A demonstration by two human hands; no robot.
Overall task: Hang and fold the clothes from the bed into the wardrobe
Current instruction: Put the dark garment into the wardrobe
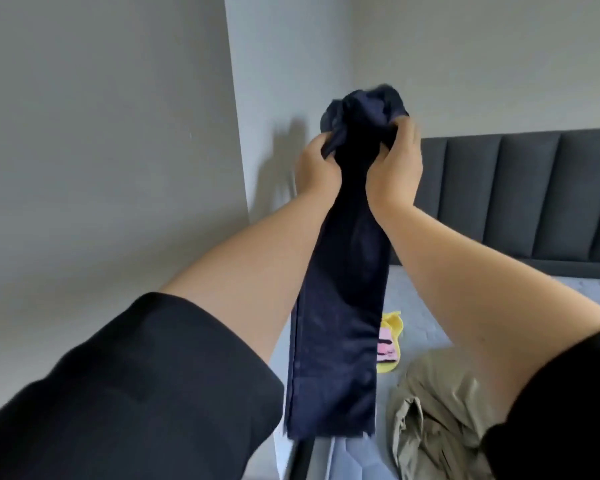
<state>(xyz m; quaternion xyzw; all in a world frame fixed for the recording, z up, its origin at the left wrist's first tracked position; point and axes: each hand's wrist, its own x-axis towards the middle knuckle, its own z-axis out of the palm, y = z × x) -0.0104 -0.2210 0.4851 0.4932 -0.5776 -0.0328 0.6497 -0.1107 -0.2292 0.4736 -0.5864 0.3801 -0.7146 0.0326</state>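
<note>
A long dark navy garment [340, 306] hangs straight down in front of me, its top end bunched up at about head height. My left hand [317, 168] grips the bunched cloth on its left side. My right hand [395, 164] grips it on the right, fingers curled into the fabric. The lower hem hangs just above the near edge of the bed [420, 299]. An olive-khaki garment [433, 420] lies crumpled on the mattress at lower right. A small yellow and pink piece [390, 341] lies behind the hanging cloth.
A dark grey padded headboard [520, 195] runs along the right. A tall grey panel [101, 133] fills the left, with a wall corner [291, 81] beyond it. A dark bed-frame edge [303, 459] shows at the bottom.
</note>
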